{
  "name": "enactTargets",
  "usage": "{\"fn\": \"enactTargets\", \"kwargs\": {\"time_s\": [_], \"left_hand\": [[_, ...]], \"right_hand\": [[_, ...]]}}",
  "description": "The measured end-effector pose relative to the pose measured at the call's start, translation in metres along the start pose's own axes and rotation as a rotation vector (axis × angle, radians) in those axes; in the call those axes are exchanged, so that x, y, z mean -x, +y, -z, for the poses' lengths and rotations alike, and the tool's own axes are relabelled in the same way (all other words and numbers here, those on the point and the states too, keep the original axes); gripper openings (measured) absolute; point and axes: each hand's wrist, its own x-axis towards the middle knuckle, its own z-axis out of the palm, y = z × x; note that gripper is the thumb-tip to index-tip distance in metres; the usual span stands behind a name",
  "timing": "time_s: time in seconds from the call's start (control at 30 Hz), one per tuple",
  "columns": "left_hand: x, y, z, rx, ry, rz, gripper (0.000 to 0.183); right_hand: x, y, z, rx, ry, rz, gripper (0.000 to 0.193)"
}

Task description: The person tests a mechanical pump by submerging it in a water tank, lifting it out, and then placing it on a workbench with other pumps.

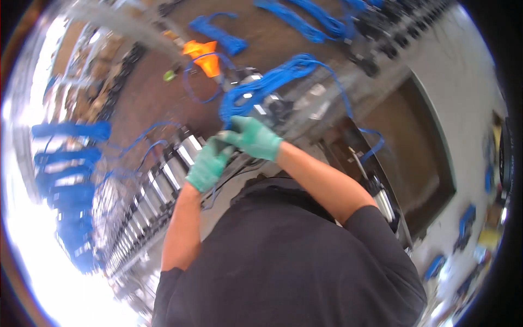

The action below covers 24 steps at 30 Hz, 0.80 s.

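Observation:
Both my hands wear green gloves and meet at the near edge of the brown workbench. My right hand (255, 139) is closed at the near end of a coiled blue cable (272, 82), with blue strands running into its fingers. My left hand (209, 164) is closed too, its fingertips against those of the right; what lies between them is hidden and blurred. A thin cord hangs below the left glove. Just beyond the hands, a silver cylindrical device (264, 106) lies partly under the coil. From the coil, one blue strand trails right and down.
A long row of silver cylinders (163, 177) lines the bench edge at left. Blue cable coils (73, 191) hang at far left. An orange object (204, 57) and more blue coils (218, 35) lie farther back. A brown tray (408, 152) with a cylinder stands at right.

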Motion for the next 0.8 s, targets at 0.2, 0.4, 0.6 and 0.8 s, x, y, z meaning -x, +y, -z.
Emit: {"fn": "enactTargets", "kwargs": {"time_s": [0.2,0.4,0.6,0.8], "left_hand": [[-0.013,-0.075,0.011,0.041,0.140,-0.144,0.060],[-0.025,-0.125,0.008,0.000,0.181,-0.170,0.050],[-0.041,-0.174,-0.009,0.079,0.162,-0.342,0.046],[-0.027,-0.160,0.004,0.010,0.017,-0.392,0.061]], "right_hand": [[0.051,0.007,-0.008,0.013,0.190,0.030,0.044],[0.207,0.006,0.067,0.532,0.959,-0.030,0.027],[0.388,0.026,0.103,1.041,1.322,-0.573,0.026],[0.444,0.090,0.079,0.971,1.117,-0.844,0.037]]}}
